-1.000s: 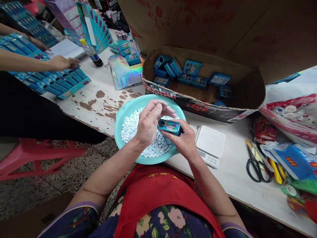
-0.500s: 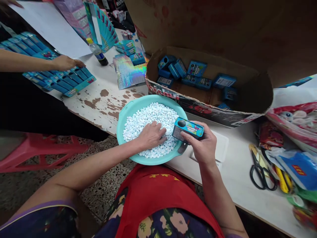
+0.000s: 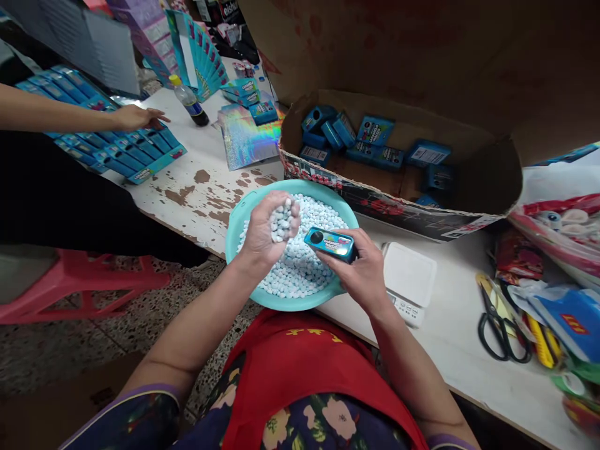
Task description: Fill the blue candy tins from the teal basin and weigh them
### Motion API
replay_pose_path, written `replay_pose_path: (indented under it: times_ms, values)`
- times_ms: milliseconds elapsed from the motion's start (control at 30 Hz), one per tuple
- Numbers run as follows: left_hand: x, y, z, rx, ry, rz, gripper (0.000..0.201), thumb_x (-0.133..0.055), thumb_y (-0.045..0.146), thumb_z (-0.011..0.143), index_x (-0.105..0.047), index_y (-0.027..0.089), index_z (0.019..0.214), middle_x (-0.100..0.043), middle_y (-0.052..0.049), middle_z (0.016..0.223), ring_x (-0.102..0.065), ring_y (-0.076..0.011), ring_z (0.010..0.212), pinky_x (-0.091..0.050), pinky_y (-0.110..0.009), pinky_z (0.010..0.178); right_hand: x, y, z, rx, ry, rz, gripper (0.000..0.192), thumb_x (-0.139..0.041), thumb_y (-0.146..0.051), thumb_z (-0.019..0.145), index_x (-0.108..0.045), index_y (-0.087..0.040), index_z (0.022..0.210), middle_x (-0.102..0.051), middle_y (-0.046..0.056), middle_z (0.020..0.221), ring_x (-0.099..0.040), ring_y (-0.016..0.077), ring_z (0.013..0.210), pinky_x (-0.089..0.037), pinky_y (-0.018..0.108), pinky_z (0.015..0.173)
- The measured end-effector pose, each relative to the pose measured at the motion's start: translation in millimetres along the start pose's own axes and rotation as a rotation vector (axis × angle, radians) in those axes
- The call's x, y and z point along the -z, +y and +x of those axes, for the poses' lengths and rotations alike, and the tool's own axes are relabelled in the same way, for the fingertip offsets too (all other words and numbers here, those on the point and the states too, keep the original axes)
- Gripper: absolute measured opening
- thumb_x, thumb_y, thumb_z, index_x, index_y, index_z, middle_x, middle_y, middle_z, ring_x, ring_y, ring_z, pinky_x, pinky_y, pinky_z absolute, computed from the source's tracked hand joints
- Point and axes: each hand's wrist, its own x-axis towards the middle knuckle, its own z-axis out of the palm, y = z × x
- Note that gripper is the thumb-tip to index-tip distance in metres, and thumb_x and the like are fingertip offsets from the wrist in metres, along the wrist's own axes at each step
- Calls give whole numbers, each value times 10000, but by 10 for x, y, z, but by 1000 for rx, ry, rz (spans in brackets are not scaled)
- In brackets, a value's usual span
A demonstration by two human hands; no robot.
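A teal bowl (image 3: 239,219) full of small white candies (image 3: 300,272) sits at the table's near edge. My left hand (image 3: 265,231) is raised over the bowl, cupped around a handful of those candies. My right hand (image 3: 359,269) grips a small blue candy box (image 3: 329,242) with a round hole at its left end, held just right of the left hand, above the bowl's right side.
A white scale (image 3: 407,278) lies right of the bowl. Behind stands a cardboard box (image 3: 398,209) holding several blue boxes. Scissors (image 3: 499,328) and bags lie at right. Another person's hand (image 3: 135,117) rests on a blue display tray (image 3: 140,150) at left, near a bottle (image 3: 190,102).
My left hand rose out of the bowl with a handful of candies. My right hand brought the blue box down and left, next to it.
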Motion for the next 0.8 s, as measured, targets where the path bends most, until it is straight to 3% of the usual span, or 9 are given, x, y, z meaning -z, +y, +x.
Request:
replay_pose_path:
  times_ms: [100, 267, 533, 800]
  values:
    - [-120, -20, 3, -81, 37, -60, 194, -632, 344, 715, -506, 206, 765, -512, 22, 688, -560, -100, 591, -475, -216, 519, -123, -20, 33, 38, -64, -40, 300, -784, -313, 727, -636, -236, 977, -670, 28, 938, -639, 202, 883, -505, 335, 804]
    - [-127, -135, 56, -164, 32, -23, 206, -665, 309, 747, -487, 206, 755, -494, 47, 681, -528, -74, 542, -514, -237, 603, -184, -48, 57, 47, -103, -87, 288, -774, -322, 732, -637, -234, 971, -670, 28, 911, -638, 206, 868, -500, 330, 789]
    - [-122, -129, 33, -222, 63, 77, 245, -684, 366, 800, -520, 204, 719, -512, 34, 623, -499, -77, 510, -420, -199, 459, -160, -95, 71, 63, -98, -55, 293, -770, -328, 739, -637, -245, 986, -673, 27, 936, -641, 207, 886, -500, 330, 796]
    - [-219, -100, -20, -236, 50, 122, 369, -699, 482, 789, -509, 194, 656, -485, 39, 575, -485, -69, 485, -427, -210, 472, -150, -81, 56, 27, -74, 8, 298, -780, -313, 728, -638, -246, 981, -672, 22, 945, -641, 204, 896, -500, 338, 818]
